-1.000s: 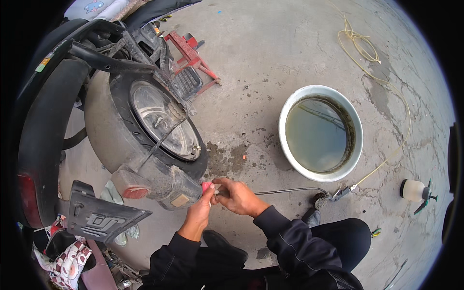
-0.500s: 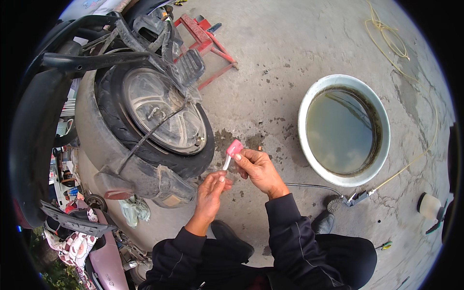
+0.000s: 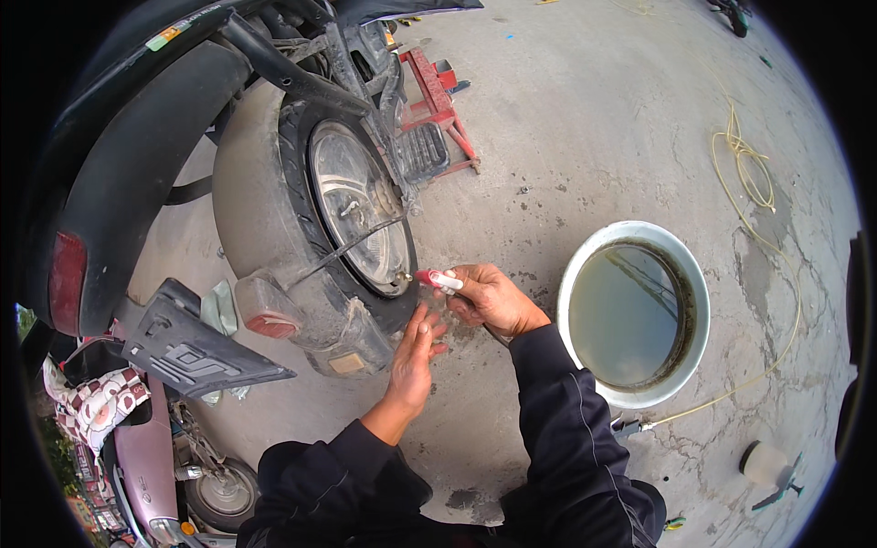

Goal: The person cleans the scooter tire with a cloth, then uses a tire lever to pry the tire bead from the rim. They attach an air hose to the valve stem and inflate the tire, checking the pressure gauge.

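My right hand (image 3: 493,301) is closed around a small pink-and-white piece (image 3: 440,279); I cannot make out its exact kind. Its pink end points at the brass valve stem (image 3: 405,277) on the wheel rim, close to it. Whether the two touch is unclear. Below, my left hand (image 3: 416,361) is open, fingers stretched towards the black tyre (image 3: 306,173) and partly blurred, nothing seen in it. The dusty wheel (image 3: 356,201) sits under the grey rear fender (image 3: 251,183) of a scooter, with a thin rod (image 3: 352,247) crossing in front of it.
A white-rimmed basin (image 3: 703,320) of murky water stands at the right. Beyond it a yellow hose (image 3: 754,178) lies coiled on the concrete. A red metal stand (image 3: 438,105) is by the scooter. A pink scooter (image 3: 146,447) is at lower left; a spray bottle (image 3: 766,464) lies lower right.
My right hand has turned the pink-and-white piece so its pink end faces the wheel's valve. My left hand has come away from its white end and opened. The view has shifted.
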`<state>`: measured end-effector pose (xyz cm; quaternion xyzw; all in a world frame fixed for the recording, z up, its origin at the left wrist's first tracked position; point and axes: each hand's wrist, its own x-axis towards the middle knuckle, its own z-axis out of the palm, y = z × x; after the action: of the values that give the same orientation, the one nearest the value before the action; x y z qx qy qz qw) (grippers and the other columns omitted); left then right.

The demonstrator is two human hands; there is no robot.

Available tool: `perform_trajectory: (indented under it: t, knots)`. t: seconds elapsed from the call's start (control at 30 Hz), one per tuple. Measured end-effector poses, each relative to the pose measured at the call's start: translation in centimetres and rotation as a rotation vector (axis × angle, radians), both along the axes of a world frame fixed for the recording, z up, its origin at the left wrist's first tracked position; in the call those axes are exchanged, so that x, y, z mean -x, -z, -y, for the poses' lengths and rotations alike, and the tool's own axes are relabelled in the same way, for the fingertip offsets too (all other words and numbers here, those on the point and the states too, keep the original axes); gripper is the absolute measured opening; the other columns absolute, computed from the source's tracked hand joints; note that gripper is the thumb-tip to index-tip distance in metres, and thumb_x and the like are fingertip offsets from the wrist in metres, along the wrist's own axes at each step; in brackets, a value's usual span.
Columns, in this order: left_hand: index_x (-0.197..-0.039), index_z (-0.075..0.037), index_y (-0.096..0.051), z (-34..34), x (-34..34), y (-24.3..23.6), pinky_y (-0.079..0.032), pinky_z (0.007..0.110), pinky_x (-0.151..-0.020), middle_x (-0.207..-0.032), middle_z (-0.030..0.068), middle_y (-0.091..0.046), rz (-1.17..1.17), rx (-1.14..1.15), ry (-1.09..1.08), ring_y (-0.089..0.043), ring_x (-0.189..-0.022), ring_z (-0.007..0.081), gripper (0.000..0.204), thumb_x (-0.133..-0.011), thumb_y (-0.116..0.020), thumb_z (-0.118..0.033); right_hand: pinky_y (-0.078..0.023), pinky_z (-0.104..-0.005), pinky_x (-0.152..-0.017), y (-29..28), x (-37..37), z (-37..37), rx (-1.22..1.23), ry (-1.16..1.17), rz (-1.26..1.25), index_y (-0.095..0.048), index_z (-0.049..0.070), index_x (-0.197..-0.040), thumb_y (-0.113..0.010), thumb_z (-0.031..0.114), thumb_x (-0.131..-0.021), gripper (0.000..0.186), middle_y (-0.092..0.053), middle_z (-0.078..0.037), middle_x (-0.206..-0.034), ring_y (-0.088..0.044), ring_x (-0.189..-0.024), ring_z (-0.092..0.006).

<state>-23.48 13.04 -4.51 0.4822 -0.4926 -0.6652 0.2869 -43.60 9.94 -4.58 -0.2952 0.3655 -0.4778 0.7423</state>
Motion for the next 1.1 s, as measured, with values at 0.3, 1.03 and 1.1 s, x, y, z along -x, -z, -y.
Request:
perform_trajectory:
  t: [0.3,1.03,1.1]
  knots:
    - [-0.163,-0.017,-0.023,1.9,8.9,3.2,-0.026,0.043,-0.124,-0.168,0.0085,-0.027,-0.807,-0.104,-0.595,-0.028,-0.153,0.0242,0.071,-0.107,-0.043,-0.056,-0.034,-0.0255,-0.055,0.1,-1.1,0.5,0.151,0.057,-0.172,-0.07,0.001,-0.092,-0.06,0.034,-0.106,0.037,-0.053,0.002,-0.066,-0.043,-0.06,-0.0067]
    - [-0.13,-0.013,-0.059,4.9,9.8,-0.5,-0.049,0.045,-0.106,-0.133,0.0028,-0.064,-1.254,-0.419,-0.953,-0.061,-0.116,0.0225,0.031,-0.108,-0.052,-0.033,-0.056,-0.0507,-0.073,-3.7,-0.2,-1.7,0.59,0.203,-1.383,-0.064,-0.003,-0.11,-0.064,0.008,-0.083,0.029,-0.064,-0.024,-0.093,-0.067,-0.083,-0.0446]
    - [-0.128,-0.011,-0.06,5.3,9.5,0.1,-0.052,0.041,-0.099,-0.125,0.0042,-0.067,-1.304,-0.458,-0.868,-0.064,-0.106,0.021,0.028,-0.108,-0.052,-0.03,-0.054,-0.0523,-0.075,-2.7,0.8,-2.7,0.57,0.198,-1.355,-0.062,-0.003,-0.099,-0.061,0.011,-0.088,0.018,-0.065,-0.023,-0.088,-0.066,-0.084,-0.0445]
